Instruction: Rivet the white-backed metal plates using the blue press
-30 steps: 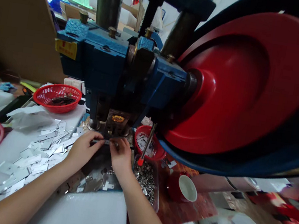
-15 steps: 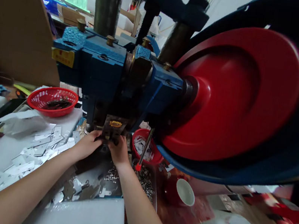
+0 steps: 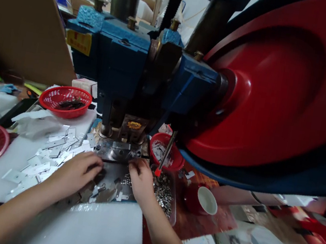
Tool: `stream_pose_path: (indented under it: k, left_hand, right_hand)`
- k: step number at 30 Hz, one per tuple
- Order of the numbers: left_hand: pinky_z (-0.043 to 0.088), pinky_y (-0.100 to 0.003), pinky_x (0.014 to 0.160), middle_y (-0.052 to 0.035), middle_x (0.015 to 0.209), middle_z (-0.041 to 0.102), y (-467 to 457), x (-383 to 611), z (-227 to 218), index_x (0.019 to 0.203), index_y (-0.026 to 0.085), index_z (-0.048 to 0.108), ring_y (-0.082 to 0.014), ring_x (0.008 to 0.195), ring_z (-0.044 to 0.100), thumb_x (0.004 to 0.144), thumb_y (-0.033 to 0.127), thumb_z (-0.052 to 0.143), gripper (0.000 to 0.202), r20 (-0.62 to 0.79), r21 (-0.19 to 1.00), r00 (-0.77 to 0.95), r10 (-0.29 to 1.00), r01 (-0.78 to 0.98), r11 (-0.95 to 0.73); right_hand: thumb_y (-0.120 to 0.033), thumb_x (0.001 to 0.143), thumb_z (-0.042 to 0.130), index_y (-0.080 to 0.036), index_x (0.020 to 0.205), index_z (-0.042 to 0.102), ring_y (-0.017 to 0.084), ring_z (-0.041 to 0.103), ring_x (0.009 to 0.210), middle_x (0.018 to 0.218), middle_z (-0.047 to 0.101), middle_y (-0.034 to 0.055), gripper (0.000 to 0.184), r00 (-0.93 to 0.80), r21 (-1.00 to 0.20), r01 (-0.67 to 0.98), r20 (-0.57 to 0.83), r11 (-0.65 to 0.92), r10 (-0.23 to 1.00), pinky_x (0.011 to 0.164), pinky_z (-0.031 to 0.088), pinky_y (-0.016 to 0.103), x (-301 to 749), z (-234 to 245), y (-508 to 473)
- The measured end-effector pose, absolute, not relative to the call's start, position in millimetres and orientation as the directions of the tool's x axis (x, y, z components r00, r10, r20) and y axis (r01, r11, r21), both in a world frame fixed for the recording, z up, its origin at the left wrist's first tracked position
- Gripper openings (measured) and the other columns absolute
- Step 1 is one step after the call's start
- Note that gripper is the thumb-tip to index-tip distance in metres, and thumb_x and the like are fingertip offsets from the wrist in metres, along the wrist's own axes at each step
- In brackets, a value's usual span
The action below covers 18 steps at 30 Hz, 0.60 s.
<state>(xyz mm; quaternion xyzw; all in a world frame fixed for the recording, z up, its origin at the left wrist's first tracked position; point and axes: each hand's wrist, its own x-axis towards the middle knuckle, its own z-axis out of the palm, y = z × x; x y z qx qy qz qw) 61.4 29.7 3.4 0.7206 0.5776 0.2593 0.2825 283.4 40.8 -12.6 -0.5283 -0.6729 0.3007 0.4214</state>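
My left hand is to the left of the metal plate below the press, its fingers curled and its thumb apart; nothing shows in it. My right hand is at the plate's right side, fingers bent and slightly apart, close to the die block; no held part can be seen. Small shiny metal pieces are partly hidden beside its thumb. Above the die block is the punch holder of the blue press. Flat metal pieces lie on the plate between my forearms.
Many flat white-grey plates are spread on the left. Red baskets stand around, and a red bowl is behind a lever. A clear tray holds small metal parts. The large red wheel fills the right; a mug sits below it.
Both hands have drawn back from under the punch toward me and moved apart, uncovering the die block. The view has shifted, so the press appears larger.
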Motion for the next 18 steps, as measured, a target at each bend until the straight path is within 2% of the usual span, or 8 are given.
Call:
stream_pose_path:
  k: [4,8,13,18]
  left_hand:
    - [0.042,-0.035,0.081,-0.0041,0.094,0.062,-10.3,63.1,-14.3,0.09,0.027,0.068,-0.0233,0.09,0.056,0.08,0.037,0.054,0.021,-0.051,0.65,0.347,0.936,0.724,-0.233]
    - [0.04,-0.036,0.079,-0.0051,0.094,0.059,-18.6,72.6,-27.8,0.087,0.025,0.066,-0.0246,0.09,0.054,0.076,0.034,0.057,0.018,-0.077,0.594,0.332,0.94,0.772,-0.224]
    - [0.04,-0.034,0.077,-0.0048,0.088,0.06,-8.0,77.9,-33.6,0.079,0.024,0.066,-0.0225,0.085,0.056,0.077,0.028,0.054,0.014,-0.066,0.634,0.33,0.942,0.742,-0.215]
    - [0.041,-0.036,0.079,-0.0061,0.086,0.061,-5.5,78.9,-34.4,0.076,0.023,0.063,-0.0227,0.084,0.055,0.083,0.032,0.046,0.02,-0.048,0.645,0.31,0.95,0.735,-0.207]
  right_hand:
    - [-0.017,0.082,0.052,-0.021,0.083,0.066,0.017,0.059,0.086,0.086,0.065,0.0031,0.014,-0.096,-0.852,0.473,0.204,0.225,0.974,0.08,0.045,0.028,294.0,-20.6,17.1]
    - [-0.018,0.083,0.052,-0.02,0.084,0.067,0.017,0.06,0.086,0.086,0.066,0.0037,0.015,-0.081,-0.836,0.512,0.182,0.198,0.98,0.08,0.045,0.028,298.3,-25.9,9.1]
    - [-0.017,0.084,0.053,-0.02,0.084,0.068,0.018,0.06,0.087,0.086,0.067,0.0041,0.015,-0.077,-0.793,0.579,0.18,0.191,0.981,0.08,0.045,0.029,304.3,-24.3,7.3]
    - [-0.016,0.085,0.053,-0.022,0.088,0.069,0.019,0.06,0.09,0.09,0.068,0.0047,0.018,-0.079,-0.679,0.701,0.231,0.219,0.97,0.082,0.044,0.031,313.1,-26.3,18.6]
